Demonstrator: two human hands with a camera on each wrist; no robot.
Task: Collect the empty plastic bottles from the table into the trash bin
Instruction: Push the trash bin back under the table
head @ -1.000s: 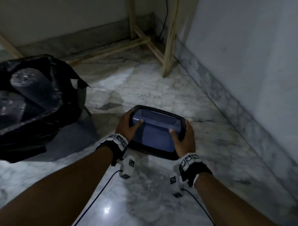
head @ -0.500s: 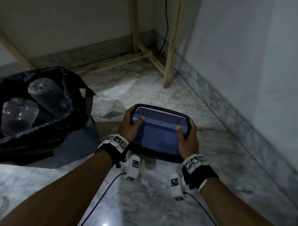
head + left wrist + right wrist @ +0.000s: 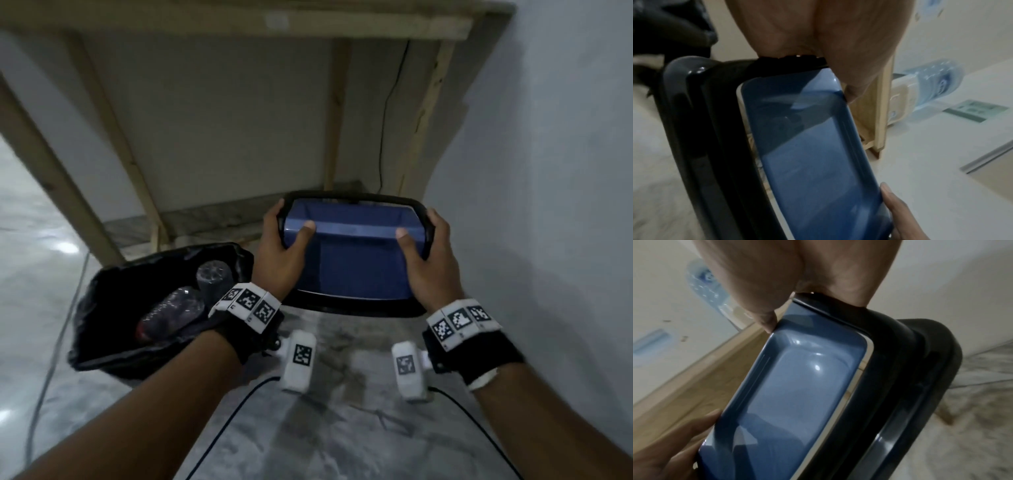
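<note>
Both hands are gripping the lid (image 3: 352, 260), a blue panel in a black frame: the left hand (image 3: 281, 253) is curling round its left edge with the thumb lying on the blue face, and the right hand (image 3: 431, 260) is doing the same on the right edge. The lid is hanging in the air, off to the right of the bin (image 3: 161, 308), not above it. The bin is standing on the floor (image 3: 342, 428) with its black liner open, and at least two bottles (image 3: 171, 311) are lying inside it, one of them poking up toward the rim.

The main risk, as I judge it, is that the lid is going to seat badly. The tall bottle could be holding it up (how much room there is cannot be judged here), and loose liner folds could be catching under the frame. A one-sided press could also be tipping the light bin. The lid's blue panel looks like a swing flap, so thumbs pressing on it could be slipping inward.
</note>
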